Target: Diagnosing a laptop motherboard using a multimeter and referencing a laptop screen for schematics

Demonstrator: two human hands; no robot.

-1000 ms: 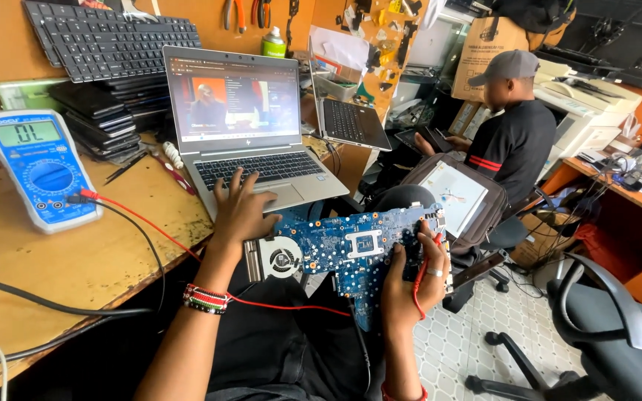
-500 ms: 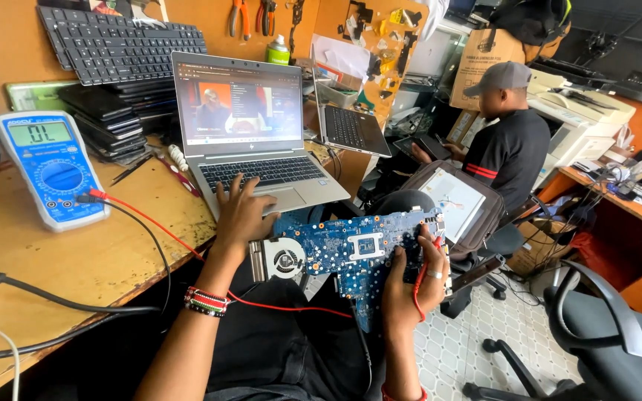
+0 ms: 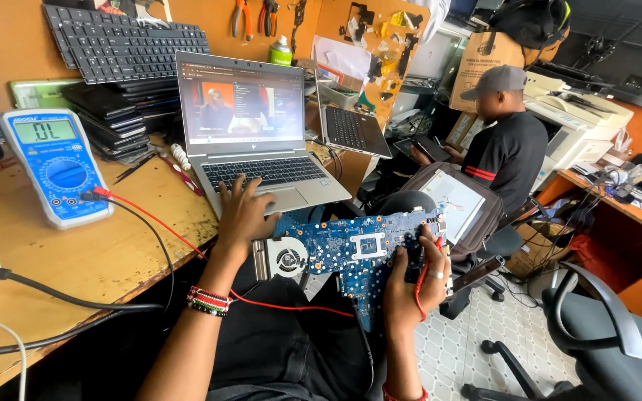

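Note:
A blue laptop motherboard (image 3: 351, 252) with a round fan at its left end hangs over my lap. My right hand (image 3: 414, 286) grips the board's right side, with a red probe lead looped over the fingers. My left hand (image 3: 245, 215) rests on the open silver laptop (image 3: 250, 141), fingers spread near its touchpad and keyboard. A blue multimeter (image 3: 57, 167) lies on the wooden bench (image 3: 113, 256) to the left, red and black leads running from it toward my lap.
Stacked keyboards and laptops sit at the back left. A second small laptop (image 3: 351, 130) stands behind the first. A person in a black shirt and grey cap (image 3: 507, 141) sits at right. A grey office chair (image 3: 603, 334) stands at lower right.
My left hand has slid a little farther onto the laptop's palm rest. My right hand still holds the board in about the same place.

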